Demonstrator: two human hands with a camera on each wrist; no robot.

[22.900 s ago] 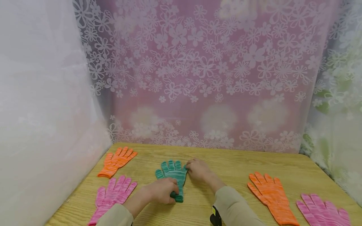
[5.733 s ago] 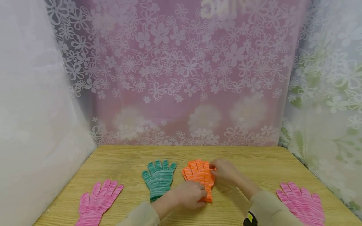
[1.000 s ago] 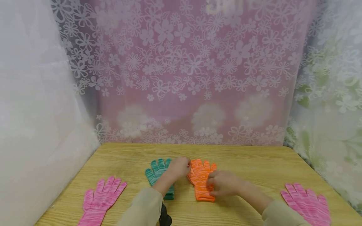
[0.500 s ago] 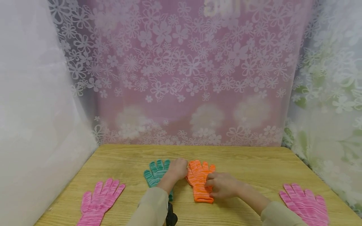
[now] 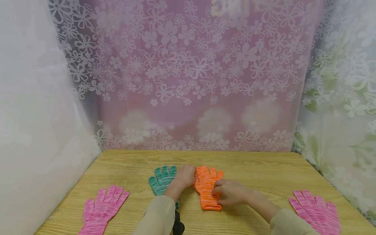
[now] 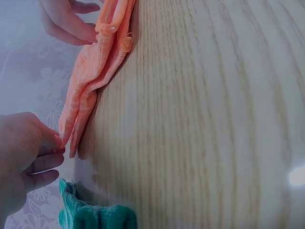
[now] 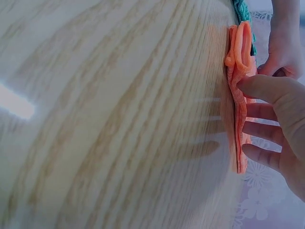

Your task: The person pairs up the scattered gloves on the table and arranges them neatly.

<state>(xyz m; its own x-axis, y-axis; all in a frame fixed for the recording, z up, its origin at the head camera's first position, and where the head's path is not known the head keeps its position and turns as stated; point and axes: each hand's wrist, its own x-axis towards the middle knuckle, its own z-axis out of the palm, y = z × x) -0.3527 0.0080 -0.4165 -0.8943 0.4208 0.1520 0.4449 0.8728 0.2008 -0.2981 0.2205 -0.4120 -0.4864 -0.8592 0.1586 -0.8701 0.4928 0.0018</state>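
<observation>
Matt knitted gloves (image 5: 207, 188), wood-grained tabletop (image 5: 258, 168)

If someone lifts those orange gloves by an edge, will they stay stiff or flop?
Probably flop: the orange gloves look knitted, and their fabric ripples in the left wrist view. The layers might slip apart, since they look loosely stacked. Rolling seems unlikely, as they lie fairly flat on the table.

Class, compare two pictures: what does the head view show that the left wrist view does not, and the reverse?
Only the head view: the left pink glove, the right pink glove and the beige sleeves.

Only the left wrist view: how the left hand pinches the orange gloves, and a glare spot on the table.

Both: left hand, right hand, orange gloves, green glove, table, flowered curtain.
</observation>
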